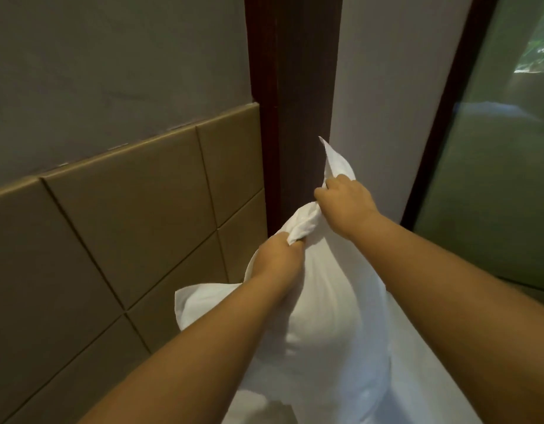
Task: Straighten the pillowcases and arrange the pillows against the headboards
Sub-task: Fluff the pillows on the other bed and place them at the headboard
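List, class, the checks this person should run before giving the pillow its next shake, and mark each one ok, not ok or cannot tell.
1. Firm hold by the left hand on the top edge of the pillowcase: ok.
2. Firm hold by the right hand on the same edge: ok.
3. Top edge pulled straight: not ok, it is bunched between the hands.
4. Filling of the pillow reaching the corners: not ok, a limp corner sticks up above the right hand.
5. Bottom of the pillow hanging free: cannot tell, it is out of view.
6. Clearance from the wooden post: cannot tell.
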A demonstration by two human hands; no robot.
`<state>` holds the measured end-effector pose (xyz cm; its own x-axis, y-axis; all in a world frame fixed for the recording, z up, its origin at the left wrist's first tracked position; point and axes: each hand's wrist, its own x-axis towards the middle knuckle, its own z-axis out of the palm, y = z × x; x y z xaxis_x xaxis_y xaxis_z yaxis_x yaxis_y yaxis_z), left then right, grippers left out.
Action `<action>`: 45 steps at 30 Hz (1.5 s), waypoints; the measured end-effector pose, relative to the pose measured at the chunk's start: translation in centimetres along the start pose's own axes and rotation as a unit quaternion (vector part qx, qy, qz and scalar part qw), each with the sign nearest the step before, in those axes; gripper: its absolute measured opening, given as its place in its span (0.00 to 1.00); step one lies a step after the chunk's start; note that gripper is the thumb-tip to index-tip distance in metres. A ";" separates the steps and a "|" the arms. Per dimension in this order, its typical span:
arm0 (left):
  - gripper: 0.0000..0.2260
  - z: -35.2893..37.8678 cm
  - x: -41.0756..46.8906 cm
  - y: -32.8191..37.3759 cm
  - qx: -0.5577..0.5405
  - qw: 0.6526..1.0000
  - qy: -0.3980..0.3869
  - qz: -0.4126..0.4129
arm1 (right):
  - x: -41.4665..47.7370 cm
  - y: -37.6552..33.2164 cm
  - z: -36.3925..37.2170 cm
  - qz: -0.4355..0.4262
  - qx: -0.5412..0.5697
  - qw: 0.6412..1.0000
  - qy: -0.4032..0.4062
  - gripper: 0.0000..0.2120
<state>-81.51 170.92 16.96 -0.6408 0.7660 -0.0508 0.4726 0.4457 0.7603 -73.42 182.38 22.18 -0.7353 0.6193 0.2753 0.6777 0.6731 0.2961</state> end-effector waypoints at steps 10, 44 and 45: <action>0.14 -9.3 11.6 -1.5 0.172 0.970 0.171 0.019 | 8.5 -3.9 2.0 0.067 0.194 0.979 0.016 0.23; 0.07 -14.2 -23.1 -15.0 0.361 0.926 -0.104 0.041 | -20.7 -23.4 -6.5 0.018 0.195 0.963 -0.186 0.10; 0.07 -14.5 -25.3 -15.0 0.358 0.926 -0.108 0.047 | -22.7 -23.7 -8.0 0.020 0.189 0.965 -0.180 0.07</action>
<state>-81.15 138.19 16.25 -0.4765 0.8576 -0.1937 0.8502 0.5055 0.1469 -72.76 149.19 16.21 -0.7074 0.7027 -0.0764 0.7068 0.7026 -0.0822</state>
